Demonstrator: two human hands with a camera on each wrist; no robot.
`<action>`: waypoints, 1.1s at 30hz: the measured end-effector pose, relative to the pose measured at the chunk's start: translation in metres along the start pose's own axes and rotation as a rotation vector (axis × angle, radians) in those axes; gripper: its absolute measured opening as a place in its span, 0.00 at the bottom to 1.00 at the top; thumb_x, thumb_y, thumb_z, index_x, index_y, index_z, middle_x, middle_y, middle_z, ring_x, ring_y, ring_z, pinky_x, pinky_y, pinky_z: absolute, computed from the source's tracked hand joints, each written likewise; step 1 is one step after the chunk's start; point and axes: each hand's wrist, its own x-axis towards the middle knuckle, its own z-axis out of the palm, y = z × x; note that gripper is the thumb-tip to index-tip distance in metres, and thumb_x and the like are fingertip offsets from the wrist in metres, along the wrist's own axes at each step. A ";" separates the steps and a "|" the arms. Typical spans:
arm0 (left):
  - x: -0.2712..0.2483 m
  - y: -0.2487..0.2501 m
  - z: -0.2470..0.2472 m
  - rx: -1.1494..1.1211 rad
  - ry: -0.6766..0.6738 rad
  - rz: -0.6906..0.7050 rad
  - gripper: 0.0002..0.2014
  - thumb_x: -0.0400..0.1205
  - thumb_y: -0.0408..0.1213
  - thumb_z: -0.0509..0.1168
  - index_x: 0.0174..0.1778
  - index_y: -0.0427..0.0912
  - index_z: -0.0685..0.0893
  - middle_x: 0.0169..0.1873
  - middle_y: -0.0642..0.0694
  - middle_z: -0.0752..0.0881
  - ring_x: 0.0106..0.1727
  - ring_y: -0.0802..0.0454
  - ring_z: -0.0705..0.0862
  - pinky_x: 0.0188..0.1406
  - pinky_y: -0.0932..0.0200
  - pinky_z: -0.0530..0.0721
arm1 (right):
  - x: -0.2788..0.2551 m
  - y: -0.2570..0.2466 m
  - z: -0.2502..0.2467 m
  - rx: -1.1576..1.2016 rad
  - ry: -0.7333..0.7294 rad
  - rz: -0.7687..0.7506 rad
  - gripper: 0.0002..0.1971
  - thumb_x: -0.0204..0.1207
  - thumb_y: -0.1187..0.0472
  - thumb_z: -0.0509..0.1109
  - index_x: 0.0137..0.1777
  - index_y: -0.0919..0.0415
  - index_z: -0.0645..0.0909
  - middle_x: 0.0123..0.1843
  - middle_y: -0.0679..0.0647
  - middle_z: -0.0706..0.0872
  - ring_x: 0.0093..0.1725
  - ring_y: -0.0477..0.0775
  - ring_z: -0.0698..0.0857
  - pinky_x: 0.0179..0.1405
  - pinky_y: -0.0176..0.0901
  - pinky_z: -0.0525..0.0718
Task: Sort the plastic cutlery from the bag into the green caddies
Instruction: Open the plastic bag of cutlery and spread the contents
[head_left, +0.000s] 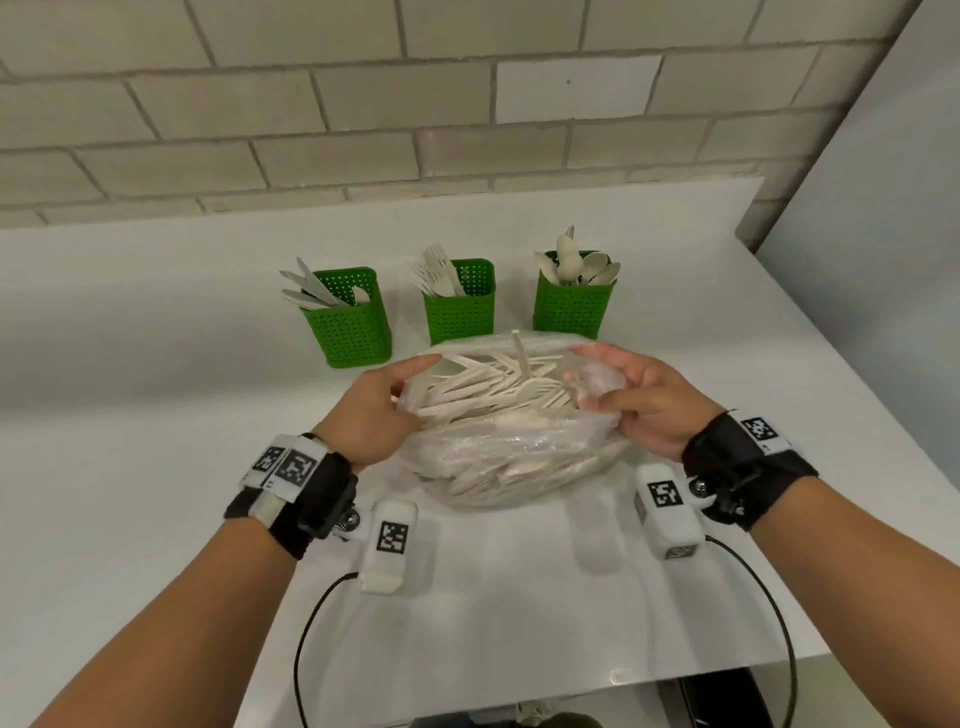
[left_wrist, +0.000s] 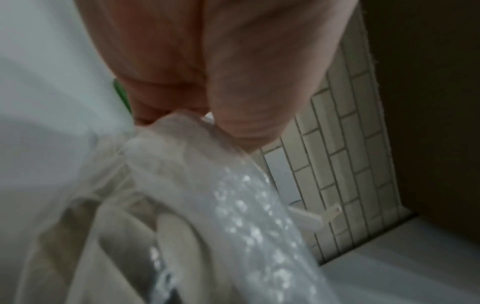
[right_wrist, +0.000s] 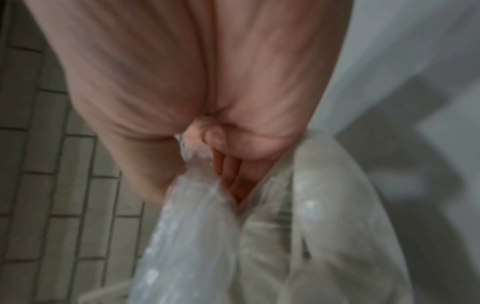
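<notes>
A clear plastic bag (head_left: 498, 457) full of cream plastic cutlery lies on the white table (head_left: 156, 415), its mouth facing the caddies. One handle (head_left: 519, 353) sticks up out of the pile. My left hand (head_left: 410, 384) pinches the film at the left side of the mouth, and my right hand (head_left: 592, 379) pinches the right side. The wrist views show thumb and fingers of the left hand (left_wrist: 197, 121) and right hand (right_wrist: 202, 148) closed on the bag (left_wrist: 207, 205) (right_wrist: 197, 226). Behind it stand three green caddies: knives (head_left: 348, 322), forks (head_left: 460, 306), spoons (head_left: 574, 301).
A brick wall (head_left: 415, 104) runs close behind the caddies. The table ends at a slanted edge on the right (head_left: 857, 374) and at a front edge (head_left: 571, 691) near my body. Black cables (head_left: 311, 623) loop from the wrist cameras over the near tabletop.
</notes>
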 end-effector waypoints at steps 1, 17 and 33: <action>0.000 -0.002 0.001 -0.027 -0.002 -0.013 0.34 0.76 0.20 0.67 0.75 0.55 0.75 0.51 0.51 0.81 0.48 0.56 0.79 0.43 0.74 0.75 | 0.001 0.004 0.000 -0.092 0.013 0.019 0.33 0.71 0.85 0.66 0.74 0.59 0.76 0.59 0.56 0.87 0.56 0.50 0.86 0.61 0.38 0.82; -0.004 0.005 0.002 0.719 -0.106 0.033 0.16 0.81 0.37 0.64 0.63 0.38 0.81 0.56 0.39 0.84 0.57 0.41 0.82 0.56 0.51 0.80 | 0.006 -0.019 0.039 -1.732 0.091 0.020 0.16 0.73 0.57 0.74 0.57 0.63 0.79 0.56 0.61 0.85 0.55 0.61 0.84 0.48 0.46 0.82; -0.042 -0.012 -0.034 0.201 0.261 -0.126 0.38 0.77 0.64 0.64 0.82 0.62 0.58 0.78 0.40 0.59 0.68 0.37 0.78 0.71 0.47 0.75 | -0.016 -0.008 0.089 -0.994 -0.302 0.228 0.32 0.70 0.35 0.71 0.70 0.53 0.77 0.61 0.54 0.87 0.54 0.53 0.88 0.54 0.46 0.87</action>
